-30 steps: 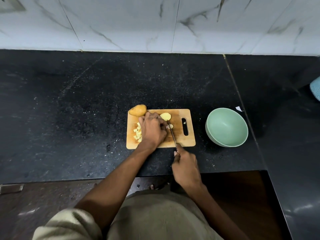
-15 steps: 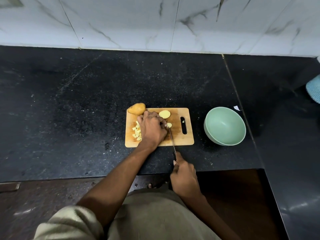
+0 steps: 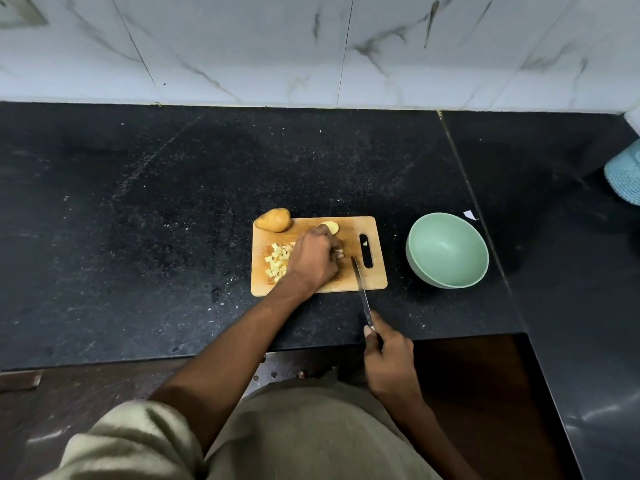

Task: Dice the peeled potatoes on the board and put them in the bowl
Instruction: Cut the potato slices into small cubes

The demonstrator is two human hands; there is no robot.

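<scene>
My left hand (image 3: 313, 258) lies on the wooden cutting board (image 3: 375, 271), fingers curled down over a small piece of potato (image 3: 338, 252) that I pin against the wood; only its pale tip shows past my fingertips. My right hand (image 3: 388, 355) grips the handle of the knife (image 3: 360, 285), with the forefinger stretched along the top. The blade runs from the near edge of the board inward, its tip just right of my left hand's fingers and apart from the piece I hold.

To the left of my left hand sits a heap of diced potato (image 3: 277, 261), small pale cubes on the board. At the board's far left corner rests a whole potato (image 3: 273, 220), brownish, overhanging the edge a little. A cut potato half (image 3: 330, 226) lies near the far edge, partly hidden behind my knuckles. A tiny scrap (image 3: 364, 243) sits in the board's handle slot.

The green bowl (image 3: 446, 251) stands on the black desk (image 3: 138, 220) to the right of the board, near it but not touching, and I see nothing in it. A teal woven thing (image 3: 625, 174) shows at the right edge.
</scene>
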